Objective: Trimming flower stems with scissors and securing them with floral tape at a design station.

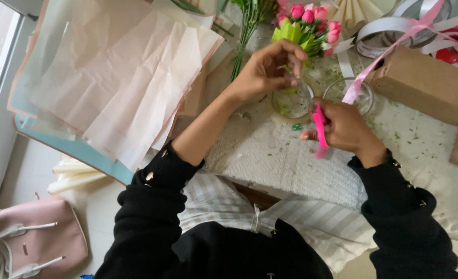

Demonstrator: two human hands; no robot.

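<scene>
left hand (270, 70): upper middle of the frame, fingers curled in and pinched around the stems of the little bouquet, right where the stems gather above the jar

right hand (345, 126): just right of centre, closed up on a pink ribbon (320, 132), the strip looped over the fingers and a short end hanging out below

pink ribbon, rest of it: runs from that hand up and to the right, over the jars toward the top right corner

bouquet (306, 23): pink buds with a lime-green wrap, top middle, tilted away from the camera

clear jar (291, 103): directly under the left hand, between the two hands, looks like glass; can't really tell what's inside

second jar (363, 95): just beside the first, partly behind the right hand

table cover (270, 155): whitish textured cloth, sprinkled with small green clippings

loose green stems (244, 31): lying left of the bouquet, top middle

tissue paper (120, 77): big stack of pale pink and peach sheets, upper left, with a blue sheet edge poking out under it

brown box (425, 82): right side, well apart from the hands

white ribbon (389, 23): coiled in the top right

pink handbag (32, 237): on the floor, lower left corner
</scene>
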